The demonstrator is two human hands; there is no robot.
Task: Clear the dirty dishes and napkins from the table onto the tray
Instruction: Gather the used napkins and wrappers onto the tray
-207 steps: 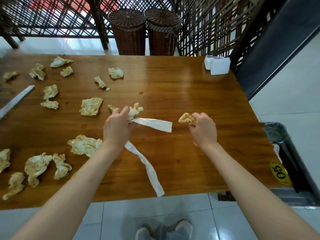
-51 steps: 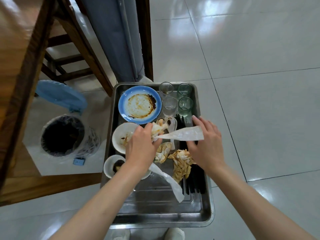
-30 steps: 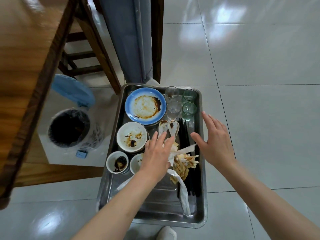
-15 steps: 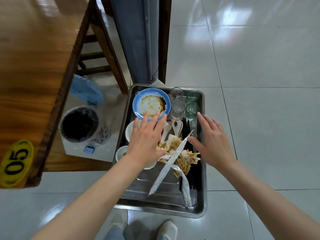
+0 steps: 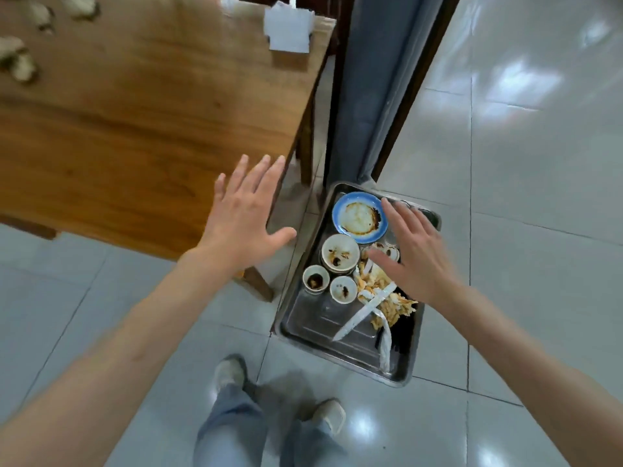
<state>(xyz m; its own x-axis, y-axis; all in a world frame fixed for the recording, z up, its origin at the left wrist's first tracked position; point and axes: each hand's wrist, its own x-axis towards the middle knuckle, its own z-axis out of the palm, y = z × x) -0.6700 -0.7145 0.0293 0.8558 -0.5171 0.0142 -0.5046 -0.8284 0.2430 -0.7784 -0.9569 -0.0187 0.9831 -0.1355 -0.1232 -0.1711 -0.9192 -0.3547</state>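
A steel tray [image 5: 323, 332] lies on the floor right of the wooden table [image 5: 135, 112]. It holds a blue-rimmed dirty plate [image 5: 359, 218], a stained bowl [image 5: 339, 253], two small sauce cups [image 5: 316, 279], crumpled stained napkins [image 5: 391, 306] and white paper strips [image 5: 362, 315]. My left hand [image 5: 246, 214] hovers open over the table's near right corner, holding nothing. My right hand [image 5: 411, 254] hovers open above the tray, fingers spread, hiding the glasses. Several crumpled napkins [image 5: 17, 59] lie at the table's far left.
A white napkin holder [image 5: 290, 30] stands at the table's far right corner. A grey padded panel [image 5: 371, 85] in a dark frame rises behind the tray. A table leg [image 5: 258, 281] stands left of the tray. My feet [image 5: 229, 372] are on the glossy tiles below.
The napkins and strips were dropped on the tray and both hands came away open. The view swung left toward the table; my left hand moved from above the tray to the table corner.
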